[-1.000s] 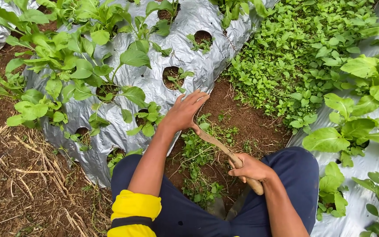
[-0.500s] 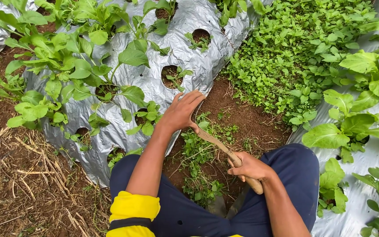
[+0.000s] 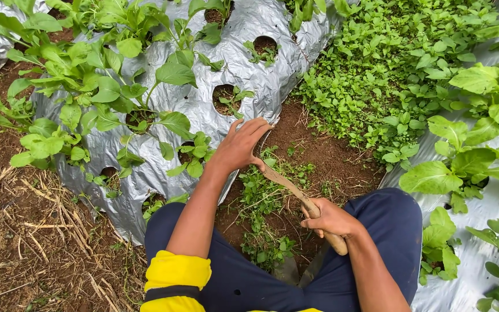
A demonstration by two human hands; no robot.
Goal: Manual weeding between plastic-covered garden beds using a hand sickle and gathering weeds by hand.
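My right hand (image 3: pixel 329 218) grips the wooden handle of a small hand hoe (image 3: pixel 287 186), which slants up to the left across the soil furrow (image 3: pixel 324 159). The tool's blade end is hidden under my left hand (image 3: pixel 241 145). That hand rests palm down, fingers spread, at the edge of the silver plastic mulch (image 3: pixel 272 86), over low weeds (image 3: pixel 261 193) in the furrow. Whether it holds any weeds I cannot tell. My knees in dark blue trousers (image 3: pixel 388 225) frame the furrow, and a yellow sleeve (image 3: pixel 174 277) shows at the bottom.
Leafy green plants (image 3: pixel 93 86) grow from round holes in the silver mulch on the left bed. A second mulched bed with broad-leaved plants (image 3: pixel 469 156) lies right. Dense weeds (image 3: pixel 388 63) fill the furrow further ahead. Dry straw (image 3: pixel 30 231) covers bare soil at the left.
My left hand has shifted slightly forward along the mulch edge. My right hand and the hoe handle have stayed nearly still.
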